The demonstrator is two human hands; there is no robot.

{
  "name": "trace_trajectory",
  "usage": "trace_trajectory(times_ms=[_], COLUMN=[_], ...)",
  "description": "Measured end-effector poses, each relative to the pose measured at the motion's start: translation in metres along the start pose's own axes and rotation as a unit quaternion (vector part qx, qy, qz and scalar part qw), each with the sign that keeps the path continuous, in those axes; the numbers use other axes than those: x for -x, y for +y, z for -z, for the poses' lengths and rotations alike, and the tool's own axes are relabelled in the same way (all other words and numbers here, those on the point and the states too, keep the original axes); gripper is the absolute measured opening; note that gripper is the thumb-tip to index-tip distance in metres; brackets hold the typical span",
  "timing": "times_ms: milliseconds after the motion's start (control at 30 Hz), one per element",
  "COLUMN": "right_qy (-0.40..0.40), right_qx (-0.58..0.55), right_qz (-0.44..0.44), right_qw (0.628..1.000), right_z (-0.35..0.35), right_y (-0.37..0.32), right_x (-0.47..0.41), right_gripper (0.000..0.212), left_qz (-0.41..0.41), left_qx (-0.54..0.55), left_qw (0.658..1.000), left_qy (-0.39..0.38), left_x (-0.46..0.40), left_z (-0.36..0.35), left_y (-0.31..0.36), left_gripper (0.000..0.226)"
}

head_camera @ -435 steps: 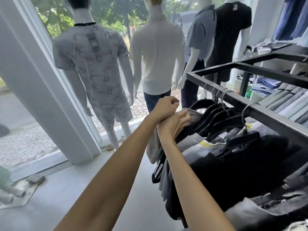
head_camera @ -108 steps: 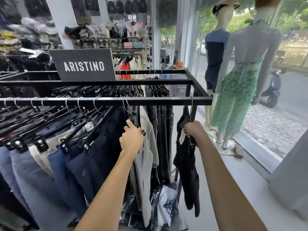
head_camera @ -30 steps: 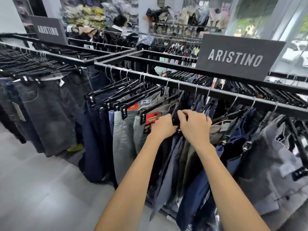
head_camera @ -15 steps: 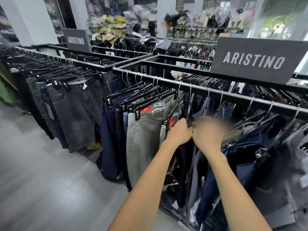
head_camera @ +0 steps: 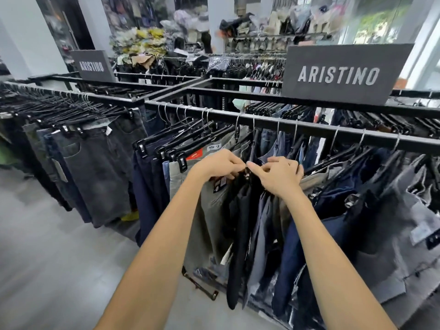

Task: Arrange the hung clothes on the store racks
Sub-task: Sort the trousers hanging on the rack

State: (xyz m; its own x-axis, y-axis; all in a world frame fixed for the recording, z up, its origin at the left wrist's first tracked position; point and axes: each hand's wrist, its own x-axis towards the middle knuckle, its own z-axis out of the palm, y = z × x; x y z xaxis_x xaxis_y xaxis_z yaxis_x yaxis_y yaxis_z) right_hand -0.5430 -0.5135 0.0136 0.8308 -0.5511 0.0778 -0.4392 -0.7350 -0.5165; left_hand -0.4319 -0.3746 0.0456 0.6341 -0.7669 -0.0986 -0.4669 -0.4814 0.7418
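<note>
The left hand point(head_camera: 217, 166) and the right hand point(head_camera: 277, 176) meet at the top of a pair of black trousers point(head_camera: 240, 225) hanging on the front rail point(head_camera: 309, 128) of a black metal rack. Both grips are narrow: the fingertips of each hand are curled in and pinch the black waistband, the two hands almost touching each other. Whether they hold the cloth alone or a hanger clip as well cannot be told, since the spot is dark and blurred.

Just left of the black trousers hang grey trousers point(head_camera: 209, 222) with a red label, then navy ones point(head_camera: 147, 194), all on black clip hangers point(head_camera: 166, 148). To the right hang more navy and grey pairs point(head_camera: 390, 225). A second rack to the left carries dark jeans point(head_camera: 100, 167).

Two dark signs point(head_camera: 345, 75) reading ARISTINO stand on the racks. The floor point(head_camera: 59, 258) is pale grey and smooth. White pillars point(head_camera: 21, 48) rise at the back left, shelves piled with clothes point(head_camera: 147, 41) fill the far wall, and a window point(head_camera: 381, 22) shows green at the right
</note>
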Motion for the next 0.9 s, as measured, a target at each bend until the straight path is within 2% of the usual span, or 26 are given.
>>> trace_trajectory(times_ms=[100,200,267,300,367,467,567,633,767,900], right_qy=[-0.031,-0.049,-0.036,-0.029,-0.008,0.033,0.019,0.009,0.065,0.151], right_qx=[0.025,0.031,0.053,0.060,0.052,0.013,0.048,0.106,0.168,0.136], right_qz=[-0.028,-0.088,-0.131,-0.152,-0.191,-0.244,-0.235,-0.214,-0.215,-0.221], right_qw=[0.999,0.994,0.989,0.986,0.980,0.969,0.971,0.971,0.960,0.954], right_z=[0.009,0.012,0.006,0.001,-0.009,-0.016,-0.020,-0.025,-0.042,-0.054], right_y=[-0.010,-0.020,-0.027,-0.030,-0.034,-0.032,-0.035,-0.041,-0.060,-0.072], right_x=[-0.007,-0.018,-0.023,-0.026,-0.033,-0.041,-0.036,-0.031,-0.033,-0.037], right_gripper=[0.041,0.030,0.034,0.036,0.036,0.049,0.070,0.063,0.052,0.043], left_qz=[-0.059,-0.107,-0.077,-0.038,0.022,0.014,-0.008,-0.023,-0.102,-0.216], left_qx=[-0.075,-0.133,-0.209,-0.221,-0.172,-0.053,-0.051,-0.084,-0.116,-0.145], left_qw=[0.995,0.977,0.956,0.959,0.980,0.997,0.998,0.995,0.978,0.955], left_qy=[-0.006,0.130,0.192,0.175,0.102,0.054,0.041,0.050,0.140,0.144], left_x=[-0.011,-0.029,-0.042,-0.049,-0.055,-0.059,-0.066,-0.065,-0.054,-0.046], left_z=[0.014,0.027,0.033,0.033,0.034,0.029,0.028,0.023,0.012,0.006], left_y=[0.004,0.004,-0.006,-0.016,-0.036,-0.055,-0.061,-0.059,-0.052,-0.044], left_gripper=[0.031,0.028,0.031,0.042,0.055,0.032,0.037,0.041,0.039,0.033])
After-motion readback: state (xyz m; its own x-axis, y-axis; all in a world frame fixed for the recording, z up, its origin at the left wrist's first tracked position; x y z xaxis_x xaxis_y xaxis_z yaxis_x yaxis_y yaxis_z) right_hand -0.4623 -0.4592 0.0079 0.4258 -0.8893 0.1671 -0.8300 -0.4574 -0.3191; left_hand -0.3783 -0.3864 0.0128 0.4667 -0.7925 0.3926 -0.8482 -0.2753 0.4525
